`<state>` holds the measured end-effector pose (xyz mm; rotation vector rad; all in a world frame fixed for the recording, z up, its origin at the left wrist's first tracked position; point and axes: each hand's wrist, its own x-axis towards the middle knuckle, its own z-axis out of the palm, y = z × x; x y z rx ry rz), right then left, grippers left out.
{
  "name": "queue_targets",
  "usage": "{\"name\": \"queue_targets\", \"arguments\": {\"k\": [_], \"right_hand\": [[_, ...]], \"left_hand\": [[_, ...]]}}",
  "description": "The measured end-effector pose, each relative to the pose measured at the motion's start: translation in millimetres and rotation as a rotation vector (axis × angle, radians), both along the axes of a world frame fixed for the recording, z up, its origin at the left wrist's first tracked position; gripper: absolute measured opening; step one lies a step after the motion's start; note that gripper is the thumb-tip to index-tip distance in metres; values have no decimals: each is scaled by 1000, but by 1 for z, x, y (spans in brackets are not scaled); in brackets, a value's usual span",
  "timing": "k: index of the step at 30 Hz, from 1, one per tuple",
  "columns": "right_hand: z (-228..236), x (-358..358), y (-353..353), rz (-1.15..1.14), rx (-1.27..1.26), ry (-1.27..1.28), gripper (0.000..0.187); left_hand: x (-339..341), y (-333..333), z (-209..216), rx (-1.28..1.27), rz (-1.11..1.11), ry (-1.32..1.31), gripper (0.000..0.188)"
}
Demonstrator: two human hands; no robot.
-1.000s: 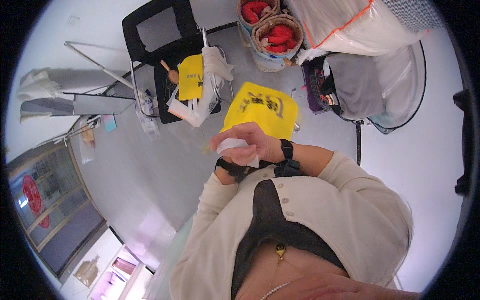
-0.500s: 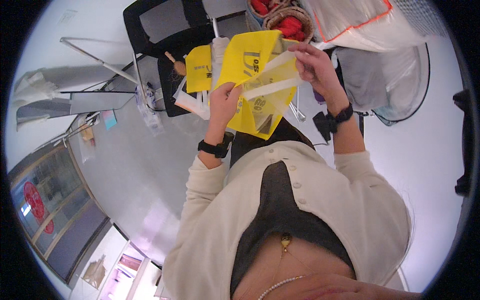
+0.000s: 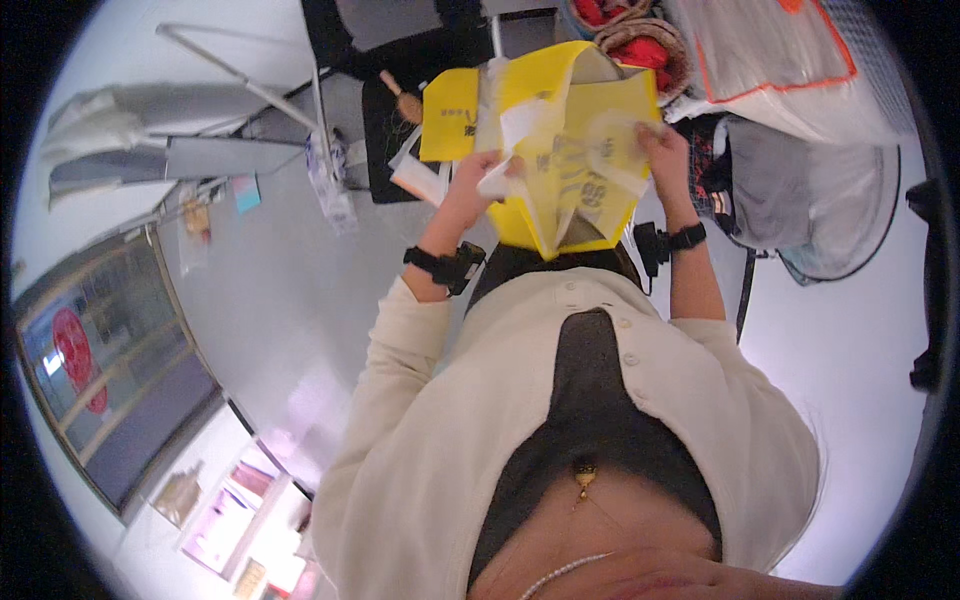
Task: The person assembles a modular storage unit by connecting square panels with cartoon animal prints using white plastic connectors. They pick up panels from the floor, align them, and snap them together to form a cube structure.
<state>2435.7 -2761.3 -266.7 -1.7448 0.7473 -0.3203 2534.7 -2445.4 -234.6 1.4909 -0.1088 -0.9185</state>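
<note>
A yellow bag (image 3: 628, 105) with dark print and a pale, partly see-through layer on its front spreads between my hands, slightly blurred by motion. My left hand (image 3: 468, 195) is closed at its left edge, where a white strip shows by the fingers. On the opposite edge, my right hand (image 3: 667, 160) has its fingers against the bag, and they are too blurred to read exactly. Both wrists wear black bands with small dark boxes. Left of the bag lies a smaller folded yellow piece (image 3: 450, 120) with dark print, on a black chair.
A wooden-handled brush (image 3: 404, 102) and a white packet (image 3: 418, 180) lie on the black chair (image 3: 385, 150). Baskets with red contents (image 3: 640, 58) stand beyond the bag. To the right are a clear bag with orange edging (image 3: 775, 55) and a grey mesh container (image 3: 800, 190).
The view has shifted, so the chair appears farther right. The bag is spread wider and faces me more. My right hand has moved away from the white strip down to the bag's right edge.
</note>
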Motion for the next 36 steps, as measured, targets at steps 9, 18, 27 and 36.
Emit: {"name": "queue_targets", "arguments": {"k": [9,18,27,36], "right_hand": [[37,32,41,249,-516,287,27],[49,61,48,406,-433,198,24],[31,91,-39,373,-264,123,26],[-55,194,-256,301,-624,192,23]], "left_hand": [[55,102,12,257,599,-5,21],[29,-100,91,566,-192,-787,26],[66,-195,-37,566,-51,-627,58],[74,-205,82,323,-27,-600,34]]}}
